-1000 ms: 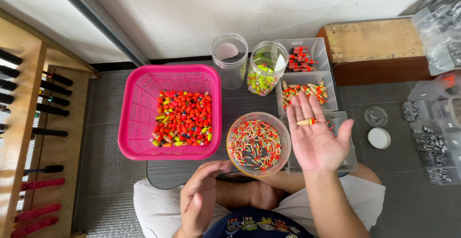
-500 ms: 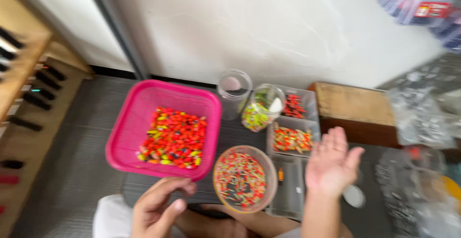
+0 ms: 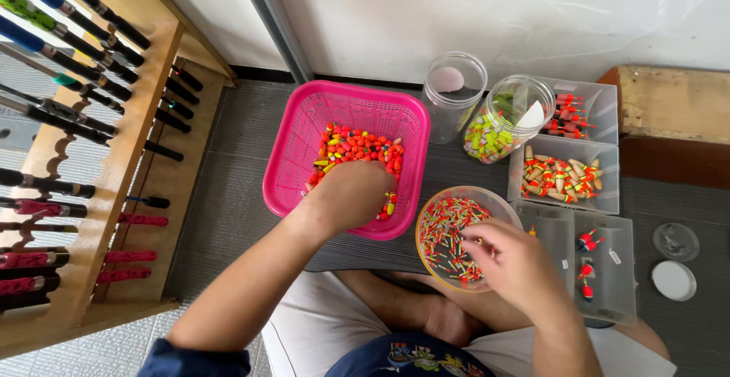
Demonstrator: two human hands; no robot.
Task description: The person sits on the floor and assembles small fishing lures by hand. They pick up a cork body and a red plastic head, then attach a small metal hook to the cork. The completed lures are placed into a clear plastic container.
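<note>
My fingers are buried: left hand [image 3: 346, 194] digs into the floats [image 3: 357, 149] in the pink basket [image 3: 304, 130], grip hidden. My right hand [image 3: 511, 259] has fingertips pinched together over the striped pieces [image 3: 445, 229] in the round bowl [image 3: 494, 198].

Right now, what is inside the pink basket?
The pink basket holds a pile of small floats, mostly orange-red, some yellow-green. The left hand is pressed into the pile; its fingers, and the floats under it, are covered.
</note>
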